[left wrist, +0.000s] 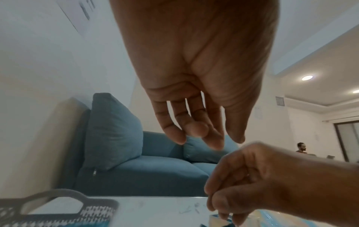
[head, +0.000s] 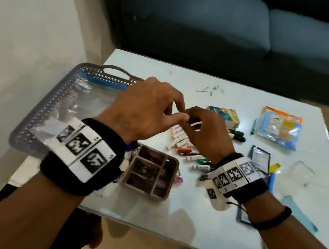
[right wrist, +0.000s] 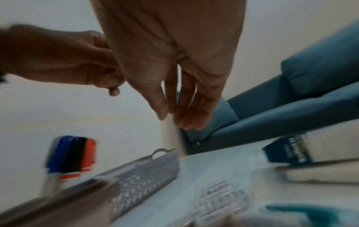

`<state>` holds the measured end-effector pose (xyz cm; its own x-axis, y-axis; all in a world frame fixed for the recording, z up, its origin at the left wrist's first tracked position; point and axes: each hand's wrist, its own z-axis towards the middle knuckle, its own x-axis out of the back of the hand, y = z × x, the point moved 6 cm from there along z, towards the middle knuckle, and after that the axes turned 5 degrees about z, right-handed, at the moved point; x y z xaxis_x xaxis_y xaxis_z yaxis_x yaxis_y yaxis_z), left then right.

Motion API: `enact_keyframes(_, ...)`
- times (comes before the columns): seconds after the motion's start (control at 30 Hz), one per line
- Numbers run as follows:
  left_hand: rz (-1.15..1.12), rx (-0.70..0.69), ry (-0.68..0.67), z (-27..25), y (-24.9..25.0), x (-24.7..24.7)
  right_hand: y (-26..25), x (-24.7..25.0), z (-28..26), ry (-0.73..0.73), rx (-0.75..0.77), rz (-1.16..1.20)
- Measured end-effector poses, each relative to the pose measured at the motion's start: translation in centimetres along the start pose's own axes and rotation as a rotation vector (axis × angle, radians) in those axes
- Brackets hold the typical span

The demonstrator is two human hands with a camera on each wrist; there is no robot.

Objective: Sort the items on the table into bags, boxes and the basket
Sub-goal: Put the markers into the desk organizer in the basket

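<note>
Worktop, white, glossy. Far left: grey basket holding clear bags. Near centre: brown compartment box. Centre: loose row of small tubes and markers. Far right: packet. Left hand and right hand meet above the tubes, fingers curled, pinching a small white item; its kind cannot be told.

place: home living room | evidence: blue sofa, low table
</note>
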<state>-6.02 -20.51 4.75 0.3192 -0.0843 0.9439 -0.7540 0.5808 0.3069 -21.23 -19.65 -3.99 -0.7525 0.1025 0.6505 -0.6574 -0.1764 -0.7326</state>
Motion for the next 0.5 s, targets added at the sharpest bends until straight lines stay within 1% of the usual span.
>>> enact_keyframes(0.07, -0.017, -0.022, -0.047, 1.1, 1.9, -1.7, 4.6, 2.4, 0.7, -0.008, -0.132, -0.233)
enact_keyframes(0.1, -0.018, -0.033, -0.083, 1.3, 2.6, -2.6, 7.0, 3.5, 0.9, -0.017, -0.207, -0.308)
enact_keyframes(0.17, -0.014, -0.058, -0.16, 1.7, 3.8, -4.4, 10.9, 5.4, 0.8, -0.037, -0.335, -0.407)
enact_keyframes(0.23, -0.001, -0.075, -0.208, 2.1, 4.6, -5.5, 13.7, 6.5, 0.3, -0.065, -0.429, -0.468)
enact_keyframes(0.37, 0.012, -0.068, -0.181, 3.4, 5.2, -5.9, 16.6, 7.3, -0.5, -0.121, -0.49, -0.542)
enact_keyframes(0.5, 0.018, -0.046, -0.146, 4.7, 5.9, -5.9, 18.0, 7.7, -1.3, -0.165, -0.485, -0.583)
